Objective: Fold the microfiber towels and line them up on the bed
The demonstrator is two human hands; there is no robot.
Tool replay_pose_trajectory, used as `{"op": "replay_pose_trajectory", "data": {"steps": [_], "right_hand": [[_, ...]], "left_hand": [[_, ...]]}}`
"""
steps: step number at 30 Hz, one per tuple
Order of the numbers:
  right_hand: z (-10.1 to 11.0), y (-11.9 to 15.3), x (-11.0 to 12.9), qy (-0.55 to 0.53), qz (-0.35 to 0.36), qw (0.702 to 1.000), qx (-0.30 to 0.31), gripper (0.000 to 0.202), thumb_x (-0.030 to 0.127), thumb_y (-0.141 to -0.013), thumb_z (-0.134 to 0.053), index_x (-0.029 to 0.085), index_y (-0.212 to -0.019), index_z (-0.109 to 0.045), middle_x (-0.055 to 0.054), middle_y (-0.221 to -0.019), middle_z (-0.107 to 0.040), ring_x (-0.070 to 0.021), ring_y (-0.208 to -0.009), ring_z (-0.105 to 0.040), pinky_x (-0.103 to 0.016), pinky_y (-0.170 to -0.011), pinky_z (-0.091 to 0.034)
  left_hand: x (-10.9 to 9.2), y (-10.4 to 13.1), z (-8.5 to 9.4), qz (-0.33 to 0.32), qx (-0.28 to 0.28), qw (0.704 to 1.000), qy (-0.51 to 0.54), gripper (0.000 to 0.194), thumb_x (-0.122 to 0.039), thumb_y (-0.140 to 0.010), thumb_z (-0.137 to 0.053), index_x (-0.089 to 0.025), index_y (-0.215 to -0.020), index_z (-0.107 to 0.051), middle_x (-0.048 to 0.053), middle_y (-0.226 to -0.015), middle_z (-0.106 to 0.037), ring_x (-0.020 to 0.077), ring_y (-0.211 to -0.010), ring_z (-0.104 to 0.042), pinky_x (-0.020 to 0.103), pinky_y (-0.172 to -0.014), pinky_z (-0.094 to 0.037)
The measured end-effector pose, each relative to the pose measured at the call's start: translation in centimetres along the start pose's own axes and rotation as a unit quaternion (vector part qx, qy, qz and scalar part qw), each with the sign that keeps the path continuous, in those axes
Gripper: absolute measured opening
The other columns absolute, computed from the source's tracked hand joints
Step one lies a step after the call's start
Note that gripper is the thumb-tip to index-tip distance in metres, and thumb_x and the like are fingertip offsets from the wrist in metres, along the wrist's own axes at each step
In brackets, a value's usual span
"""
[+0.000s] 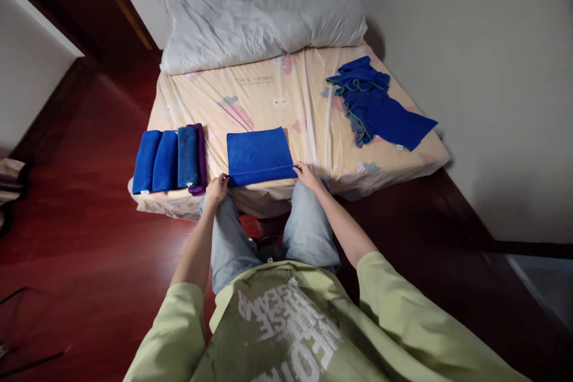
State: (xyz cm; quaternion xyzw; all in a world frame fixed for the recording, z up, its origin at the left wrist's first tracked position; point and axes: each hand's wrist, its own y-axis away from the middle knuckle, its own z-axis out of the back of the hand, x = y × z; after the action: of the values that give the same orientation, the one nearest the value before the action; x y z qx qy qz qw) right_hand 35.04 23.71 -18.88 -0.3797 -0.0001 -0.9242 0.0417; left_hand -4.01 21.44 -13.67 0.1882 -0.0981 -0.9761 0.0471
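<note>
A blue towel [258, 149] lies flat on the bed in front of me, its near edge folded over into a narrow band. My left hand [217, 188] pinches the left end of that band, and my right hand [307, 176] pinches the right end. To the left, several folded or rolled towels sit side by side: blue towels [147, 161], a duller blue one [187, 157] and a purple one [199, 155]. On the right of the bed is a loose heap of blue towels [369, 104], some with green edging.
The bed [268, 101] has a cream sheet with printed pictures. A large white quilt [264, 12] is bunched at its far end. Walls stand to the right and behind. Dark red floor [89, 239] surrounds the near and left sides.
</note>
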Motion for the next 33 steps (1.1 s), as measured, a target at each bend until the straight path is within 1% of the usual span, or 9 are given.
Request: {"op": "replay_pose_trajectory", "data": {"steps": [7,10,13,18,24,28,33], "right_hand": [[0.1,-0.2,0.2,-0.014,-0.005,1.0,0.006,0.024,0.025,-0.097,-0.062,0.024,-0.118,-0.074,-0.005,-0.102,-0.079,-0.0226,-0.096,-0.075,-0.035,-0.093,-0.059],[0.1,-0.5,0.1,-0.015,-0.018,1.0,0.001,0.022,0.025,-0.096,-0.062,0.025,-0.115,-0.074,-0.005,-0.102,-0.079,-0.0231,-0.096,-0.076,-0.037,-0.093,-0.059],[-0.1,-0.8,-0.2,-0.02,-0.026,0.999,-0.013,0.021,0.024,-0.096,-0.063,0.023,-0.114,-0.075,-0.007,-0.104,-0.079,-0.0242,-0.098,-0.076,-0.038,-0.093,-0.059],[-0.6,-1.3,-0.8,-0.025,-0.028,0.999,-0.021,0.019,0.024,-0.095,-0.065,0.023,-0.11,-0.075,-0.007,-0.101,-0.08,-0.0223,-0.094,-0.076,-0.037,-0.091,-0.061],[-0.7,-1.6,-0.6,-0.001,-0.02,0.999,-0.026,0.015,0.022,-0.094,-0.066,0.023,-0.106,-0.076,-0.007,-0.101,-0.08,-0.0223,-0.093,-0.076,-0.036,-0.092,-0.061],[-0.6,-1.6,-0.5,0.002,-0.027,0.999,-0.019,0.016,0.022,-0.095,-0.067,0.023,-0.108,-0.076,-0.007,-0.103,-0.08,-0.0224,-0.095,-0.076,-0.036,-0.093,-0.06],[-0.7,-1.6,-0.4,-0.027,-0.033,0.999,-0.032,0.022,0.023,-0.096,-0.065,0.023,-0.115,-0.076,-0.008,-0.11,-0.08,-0.023,-0.101,-0.076,-0.038,-0.099,-0.059]], "left_hand": [[0.6,-0.7,-0.3,-0.016,-0.012,0.999,0.041,0.028,-0.034,-0.103,-0.052,-0.024,-0.122,-0.07,0.009,-0.122,-0.076,0.0246,-0.111,-0.07,0.03,-0.088,-0.052],[0.5,-0.9,-0.2,-0.024,-0.032,0.998,0.043,0.026,-0.033,-0.102,-0.053,-0.024,-0.118,-0.072,0.009,-0.123,-0.074,0.0235,-0.109,-0.07,0.03,-0.09,-0.052],[0.4,-1.0,-0.1,-0.02,-0.048,0.998,0.044,0.027,-0.034,-0.102,-0.053,-0.023,-0.117,-0.073,0.009,-0.12,-0.074,0.0232,-0.108,-0.07,0.03,-0.09,-0.052],[0.5,-1.4,-0.2,-0.01,-0.05,0.998,0.044,0.03,-0.037,-0.101,-0.055,-0.024,-0.119,-0.075,0.01,-0.121,-0.073,0.0241,-0.107,-0.07,0.031,-0.089,-0.053],[0.5,-1.9,-0.2,0.01,-0.041,0.998,0.042,0.033,-0.04,-0.1,-0.056,-0.024,-0.121,-0.076,0.011,-0.123,-0.074,0.0271,-0.111,-0.07,0.034,-0.091,-0.054],[0.5,-1.9,-0.3,0.014,-0.037,0.999,0.036,0.033,-0.04,-0.1,-0.057,-0.024,-0.12,-0.077,0.011,-0.123,-0.074,0.0285,-0.113,-0.069,0.035,-0.092,-0.054],[0.6,-2.0,-0.6,0.014,-0.041,0.998,0.039,0.033,-0.04,-0.1,-0.057,-0.024,-0.12,-0.077,0.01,-0.121,-0.075,0.027,-0.11,-0.07,0.034,-0.093,-0.054]]}}
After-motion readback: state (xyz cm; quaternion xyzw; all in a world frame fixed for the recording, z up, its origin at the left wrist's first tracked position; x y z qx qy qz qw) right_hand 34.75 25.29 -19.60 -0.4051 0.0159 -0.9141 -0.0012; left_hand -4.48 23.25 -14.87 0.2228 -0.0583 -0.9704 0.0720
